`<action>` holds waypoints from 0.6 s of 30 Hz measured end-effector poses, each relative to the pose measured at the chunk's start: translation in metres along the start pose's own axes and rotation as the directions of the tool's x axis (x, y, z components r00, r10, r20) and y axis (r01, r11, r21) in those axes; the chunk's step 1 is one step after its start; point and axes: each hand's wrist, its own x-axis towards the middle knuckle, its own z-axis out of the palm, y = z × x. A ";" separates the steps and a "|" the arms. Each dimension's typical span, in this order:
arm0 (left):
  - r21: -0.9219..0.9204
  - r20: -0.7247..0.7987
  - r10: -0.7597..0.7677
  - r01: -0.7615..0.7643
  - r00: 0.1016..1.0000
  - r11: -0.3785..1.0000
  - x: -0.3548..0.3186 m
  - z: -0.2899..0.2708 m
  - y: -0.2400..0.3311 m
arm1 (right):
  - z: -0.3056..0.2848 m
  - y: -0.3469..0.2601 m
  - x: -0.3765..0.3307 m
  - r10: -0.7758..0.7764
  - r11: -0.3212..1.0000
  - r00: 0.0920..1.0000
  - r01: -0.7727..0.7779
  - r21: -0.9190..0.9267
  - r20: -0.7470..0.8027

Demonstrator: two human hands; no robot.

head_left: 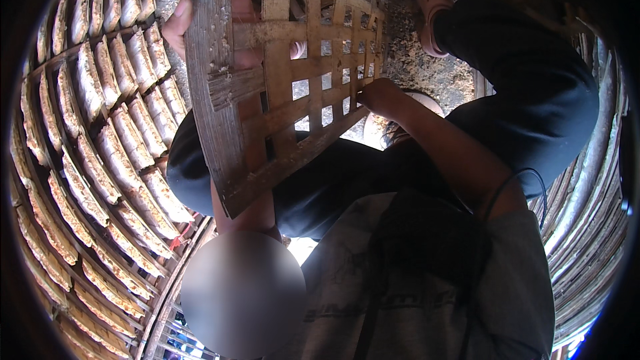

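Note:
A woven bamboo lattice panel [275, 32] stands tilted in front of me, with square gaps between its flat strips and a wide weathered slat along its left edge. My left forearm runs up behind the panel. My left hand [177, 25] grips that left edge near the top, its thumb showing outside and the rest of the hand partly visible through the gaps. On the lower right edge, my right hand [383, 98] is closed round the rim, its fingertips mostly hidden.
Rows of curved pale pieces with a brown crumbly layer [123, 150] line the left side. Long thin poles [587, 160] bend along the right. My dark-trousered legs [533, 87] are spread, with a pinkish clog [433, 10] on flake-strewn ground [445, 80]. A pale round object [427, 101] lies beyond my right wrist.

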 end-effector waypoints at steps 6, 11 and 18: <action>0.067 0.022 -0.045 0.043 0.999 0.997 0.002 0.002 0.002 | 0.002 -0.002 -0.011 0.087 0.983 0.991 -0.069 0.169 -0.105; -0.127 0.179 0.051 -0.029 0.982 0.991 0.019 -0.022 -0.010 | 0.019 -0.007 -0.017 0.102 0.984 0.970 -0.065 0.166 -0.220; -0.156 0.185 -0.035 0.064 0.982 0.986 0.012 -0.005 -0.009 | 0.023 -0.027 -0.031 0.388 0.875 0.893 -0.280 0.396 -0.227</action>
